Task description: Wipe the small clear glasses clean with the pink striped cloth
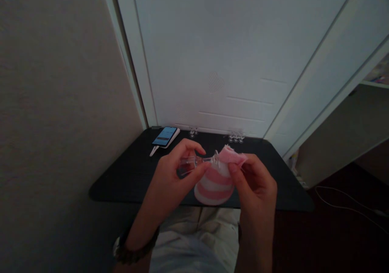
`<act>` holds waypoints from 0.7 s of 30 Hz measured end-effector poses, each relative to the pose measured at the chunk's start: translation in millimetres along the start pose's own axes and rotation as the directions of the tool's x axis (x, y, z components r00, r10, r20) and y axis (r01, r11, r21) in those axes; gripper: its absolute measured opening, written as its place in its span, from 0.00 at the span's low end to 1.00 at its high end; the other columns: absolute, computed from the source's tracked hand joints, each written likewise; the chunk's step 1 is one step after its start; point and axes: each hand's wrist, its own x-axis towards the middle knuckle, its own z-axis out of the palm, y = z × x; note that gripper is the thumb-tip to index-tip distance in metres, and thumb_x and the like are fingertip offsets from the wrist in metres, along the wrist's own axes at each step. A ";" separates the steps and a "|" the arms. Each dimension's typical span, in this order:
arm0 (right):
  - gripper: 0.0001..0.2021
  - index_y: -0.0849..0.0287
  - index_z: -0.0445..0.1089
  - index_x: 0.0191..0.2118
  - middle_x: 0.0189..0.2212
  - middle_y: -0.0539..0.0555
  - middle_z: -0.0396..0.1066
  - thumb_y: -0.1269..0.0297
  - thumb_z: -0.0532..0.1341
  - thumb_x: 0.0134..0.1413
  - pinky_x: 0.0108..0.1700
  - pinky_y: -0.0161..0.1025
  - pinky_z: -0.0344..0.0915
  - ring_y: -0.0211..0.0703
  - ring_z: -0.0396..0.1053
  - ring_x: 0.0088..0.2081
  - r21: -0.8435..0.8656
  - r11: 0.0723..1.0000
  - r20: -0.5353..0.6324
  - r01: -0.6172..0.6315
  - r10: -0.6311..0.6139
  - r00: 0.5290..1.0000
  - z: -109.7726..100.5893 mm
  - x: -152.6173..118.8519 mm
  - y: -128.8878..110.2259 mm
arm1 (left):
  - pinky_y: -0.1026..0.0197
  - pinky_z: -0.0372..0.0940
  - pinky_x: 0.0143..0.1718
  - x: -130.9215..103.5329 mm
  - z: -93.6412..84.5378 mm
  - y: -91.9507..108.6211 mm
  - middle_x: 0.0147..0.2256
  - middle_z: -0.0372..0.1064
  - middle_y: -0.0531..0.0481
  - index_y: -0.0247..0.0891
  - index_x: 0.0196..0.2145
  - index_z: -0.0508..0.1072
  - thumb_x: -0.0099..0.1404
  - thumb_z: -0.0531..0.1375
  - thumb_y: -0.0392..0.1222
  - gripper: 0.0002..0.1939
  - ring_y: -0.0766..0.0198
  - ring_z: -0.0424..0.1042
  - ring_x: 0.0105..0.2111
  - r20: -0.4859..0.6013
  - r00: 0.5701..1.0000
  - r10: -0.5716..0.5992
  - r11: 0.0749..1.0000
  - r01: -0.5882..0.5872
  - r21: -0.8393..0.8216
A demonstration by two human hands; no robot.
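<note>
My left hand (179, 168) grips a small clear stemmed glass (187, 164), tilted on its side with its foot towards the right. Between the thumb and fingers of my right hand (255, 178) is a bunched pink cloth (230, 155), held against or close beside the foot of the glass. Just below both hands shows a rounded pink-and-white striped thing (213, 186); whether it is joined to the cloth I cannot tell. Both hands are over the front of a black table (127, 180).
A phone (165, 136) lies on a white block at the back left, a white cable end beside it. Small clear glass pieces (236, 136) stand in a group at the back right, a smaller group (193, 132) left of them. A white panelled door (212, 54) rises behind.
</note>
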 end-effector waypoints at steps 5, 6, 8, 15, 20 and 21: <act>0.04 0.53 0.72 0.35 0.32 0.47 0.72 0.69 0.61 0.53 0.34 0.32 0.63 0.36 0.69 0.33 -0.003 1.000 -0.047 -0.008 0.007 0.999 -1.0 -1.6 -1.7 | 0.68 0.59 0.25 -0.5 1.2 2.2 0.27 0.63 0.56 0.38 0.33 0.66 0.61 0.58 0.40 0.04 0.69 0.64 0.26 0.044 0.998 0.049 0.999 -0.050 0.016; 0.04 0.53 0.72 0.35 0.31 0.47 0.72 0.68 0.61 0.53 0.33 0.32 0.63 0.36 0.69 0.32 -0.005 1.000 -0.066 -0.010 0.010 0.998 -1.1 -1.5 -1.4 | 0.68 0.59 0.26 -0.6 1.6 3.0 0.27 0.63 0.56 0.38 0.33 0.66 0.62 0.57 0.40 0.04 0.69 0.64 0.26 0.059 0.997 0.055 0.998 -0.056 0.025; 0.04 0.53 0.72 0.34 0.31 0.47 0.72 0.68 0.61 0.53 0.32 0.31 0.62 0.36 0.68 0.31 -0.011 1.000 -0.073 -0.020 0.019 0.997 -1.8 -0.5 -0.4 | 0.67 0.59 0.26 -0.8 2.3 4.6 0.27 0.64 0.56 0.38 0.34 0.66 0.62 0.57 0.40 0.03 0.69 0.65 0.26 0.078 0.995 0.057 0.997 -0.060 0.037; 0.01 0.55 0.72 0.31 0.27 0.47 0.71 0.68 0.63 0.50 0.29 0.30 0.62 0.35 0.67 0.28 -0.005 0.999 -0.035 -0.040 0.040 0.999 -6.5 2.4 3.4 | 0.65 0.61 0.30 -2.7 0.7 9.0 0.30 0.66 0.55 0.39 0.34 0.66 0.62 0.56 0.37 0.02 0.68 0.67 0.28 0.064 0.995 0.073 0.994 -0.077 0.071; 0.03 0.55 0.73 0.32 0.27 0.47 0.74 0.66 0.64 0.48 0.27 0.32 0.62 0.37 0.68 0.26 0.044 0.997 -0.034 -0.058 0.059 0.998 -7.2 2.8 6.9 | 0.65 0.61 0.30 -6.7 -2.7 12.8 0.30 0.66 0.56 0.40 0.34 0.65 0.62 0.56 0.36 0.02 0.68 0.67 0.29 0.062 0.994 0.095 0.990 -0.100 0.094; 0.03 0.55 0.73 0.32 0.27 0.47 0.74 0.66 0.64 0.48 0.27 0.32 0.62 0.37 0.69 0.27 0.045 0.997 -0.036 -0.057 0.059 0.998 -6.8 3.1 7.4 | 0.65 0.61 0.31 -7.7 -3.1 13.7 0.30 0.66 0.56 0.40 0.34 0.65 0.61 0.56 0.35 0.03 0.68 0.67 0.29 0.045 0.994 0.099 0.989 -0.104 0.109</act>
